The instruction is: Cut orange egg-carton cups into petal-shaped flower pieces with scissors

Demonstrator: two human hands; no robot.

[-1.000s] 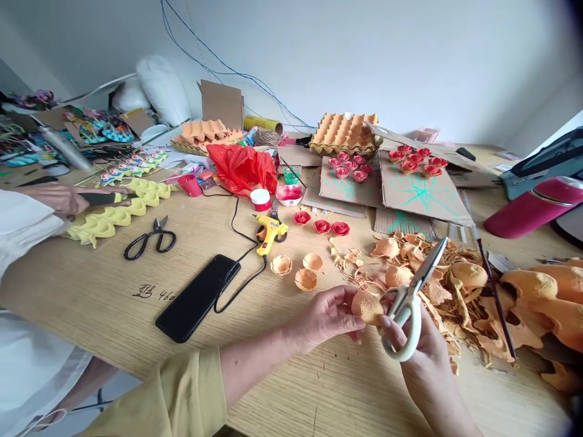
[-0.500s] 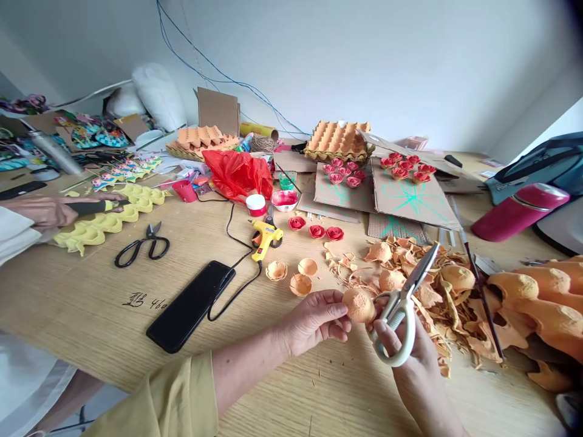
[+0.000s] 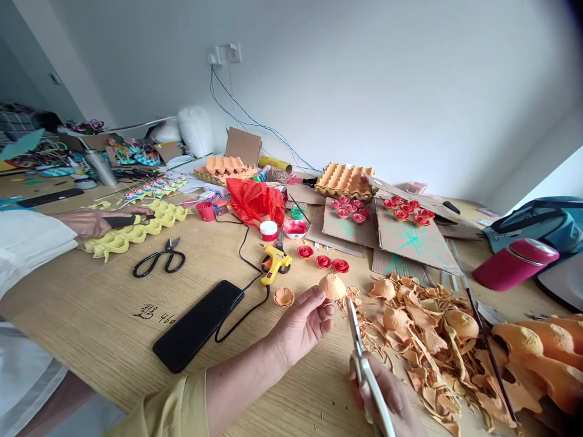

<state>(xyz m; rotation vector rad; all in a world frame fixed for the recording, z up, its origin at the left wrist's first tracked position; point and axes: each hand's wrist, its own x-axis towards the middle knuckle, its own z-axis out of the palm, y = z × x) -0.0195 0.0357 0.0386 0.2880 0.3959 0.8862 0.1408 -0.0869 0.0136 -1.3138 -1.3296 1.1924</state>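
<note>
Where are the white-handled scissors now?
Head view, lower right of centre: the white-handled scissors are in the right hand, pointing up just right of the orange cup in the left hand.

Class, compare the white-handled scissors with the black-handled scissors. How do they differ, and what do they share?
Colour: the white-handled scissors have pale handles; the black-handled scissors have dark, looped ones.
Place: the white-handled scissors are in the person's right hand; the black-handled scissors lie on the table.
Shared: both have metal blades.
</note>
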